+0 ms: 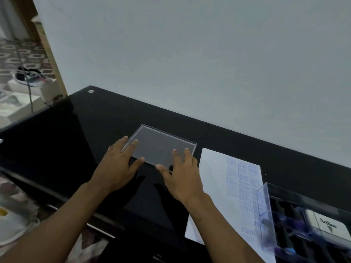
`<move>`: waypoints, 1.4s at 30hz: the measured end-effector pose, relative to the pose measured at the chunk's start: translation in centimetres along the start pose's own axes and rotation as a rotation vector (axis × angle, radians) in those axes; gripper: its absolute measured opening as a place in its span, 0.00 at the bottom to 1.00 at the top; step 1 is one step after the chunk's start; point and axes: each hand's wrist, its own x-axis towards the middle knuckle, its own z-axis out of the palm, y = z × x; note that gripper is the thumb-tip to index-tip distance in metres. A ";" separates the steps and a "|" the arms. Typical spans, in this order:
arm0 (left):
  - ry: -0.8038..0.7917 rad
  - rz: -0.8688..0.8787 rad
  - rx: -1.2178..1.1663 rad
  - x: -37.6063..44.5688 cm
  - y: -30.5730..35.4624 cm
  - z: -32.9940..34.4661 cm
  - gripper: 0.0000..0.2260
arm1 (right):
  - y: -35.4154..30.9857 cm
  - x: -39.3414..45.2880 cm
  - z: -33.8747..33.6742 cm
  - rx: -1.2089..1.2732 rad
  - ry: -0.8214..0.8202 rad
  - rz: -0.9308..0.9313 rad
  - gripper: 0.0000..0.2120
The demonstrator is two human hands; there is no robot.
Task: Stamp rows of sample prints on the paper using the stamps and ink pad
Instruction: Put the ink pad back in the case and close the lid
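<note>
Both hands, left [115,164] and right [183,175], rest flat-fingered on a clear lid [161,147]; neither grip clenches. The glossy black worktop [98,118] meets a plain grey wall [190,54]. Stamped paper [218,179] lies right.

A white sheet of paper [214,179] lies flat on the black counter [106,118], right of centre, its long side running from the far edge toward the near one. Rows of faint blue-purple prints cover its right half; some read SAMPLE, others are too blurred to read. Just right of it, and overlapping its right edge, stands a clear plastic box [266,215] with dark compartments inside; the stamps in them are too blurred to make out. A white ink pad [328,226] marked Artline lies on top of the compartments, lid closed.
</note>
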 end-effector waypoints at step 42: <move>-0.033 -0.102 0.054 2.2 5.4 1.2 0.43 | 3.2 -2.2 -2.9 0.057 0.081 0.199 0.30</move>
